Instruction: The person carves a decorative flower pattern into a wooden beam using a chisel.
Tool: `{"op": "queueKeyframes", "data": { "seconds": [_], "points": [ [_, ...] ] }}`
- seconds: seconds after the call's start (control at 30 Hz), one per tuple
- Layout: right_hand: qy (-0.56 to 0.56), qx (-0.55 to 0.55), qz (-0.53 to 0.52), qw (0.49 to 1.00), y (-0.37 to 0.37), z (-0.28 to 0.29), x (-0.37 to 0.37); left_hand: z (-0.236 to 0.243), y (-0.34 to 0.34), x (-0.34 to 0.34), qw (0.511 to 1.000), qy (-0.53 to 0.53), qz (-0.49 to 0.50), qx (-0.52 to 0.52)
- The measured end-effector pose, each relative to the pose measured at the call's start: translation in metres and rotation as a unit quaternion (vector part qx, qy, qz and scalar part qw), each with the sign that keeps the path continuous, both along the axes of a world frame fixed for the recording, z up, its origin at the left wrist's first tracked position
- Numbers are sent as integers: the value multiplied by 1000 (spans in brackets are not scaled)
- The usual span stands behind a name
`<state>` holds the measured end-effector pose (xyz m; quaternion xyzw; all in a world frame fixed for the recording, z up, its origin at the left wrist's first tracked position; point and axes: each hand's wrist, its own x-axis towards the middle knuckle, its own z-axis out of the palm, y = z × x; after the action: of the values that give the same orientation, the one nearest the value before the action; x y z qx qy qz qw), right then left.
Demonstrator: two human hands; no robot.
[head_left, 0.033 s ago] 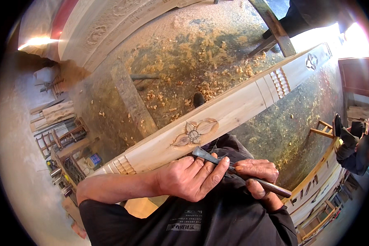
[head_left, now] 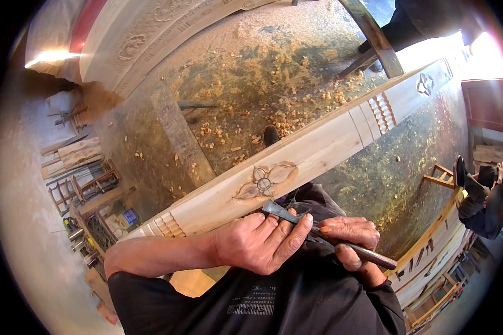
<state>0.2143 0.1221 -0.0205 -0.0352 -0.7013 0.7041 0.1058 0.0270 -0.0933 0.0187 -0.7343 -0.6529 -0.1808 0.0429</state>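
A wood chisel (head_left: 278, 211) slants across in front of my chest, its broad steel blade pointing up and left, its dark round handle down and right. My right hand (head_left: 350, 234) is closed around the handle, whose end sticks out past the palm. Further along, the fingers of my left hand (head_left: 265, 241) close on the steel shaft just behind the blade. Beyond both hands runs a long pale wooden beam (head_left: 324, 153). On its face is a carved flower (head_left: 264, 182) with a round centre and leaf-like petals. The blade's edge lies close below this carving; contact cannot be made out.
Wood shavings (head_left: 209, 133) litter the floor. A plank (head_left: 179, 131) passes under the beam, and a trestle leg (head_left: 374, 39) stands at its far end. Several chisels (head_left: 419, 259) lie on a board at right. Other people are at far right and upper right. Timber (head_left: 78, 153) is stacked left.
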Motion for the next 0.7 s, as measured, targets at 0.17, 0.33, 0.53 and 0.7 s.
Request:
{"op": "queueKeyframes", "data": {
  "seconds": [0.17, 0.33, 0.53, 0.7],
  "points": [
    [-21, 4, 3, 1000, 6, -1, -2, -4, 2, 3, 999, -31, -3, -10],
    [-52, -1, 19, 998, 10, -2, -8, -4, 4, 7, 995, -61, 1, -80],
    [-60, -49, 14, 997, 8, -12, -7, -22, 6, 12, 998, -54, 16, -14],
    [-60, -52, 5, 997, 6, -14, -6, -21, 7, 10, 998, -68, 7, -14]
  ]
}}
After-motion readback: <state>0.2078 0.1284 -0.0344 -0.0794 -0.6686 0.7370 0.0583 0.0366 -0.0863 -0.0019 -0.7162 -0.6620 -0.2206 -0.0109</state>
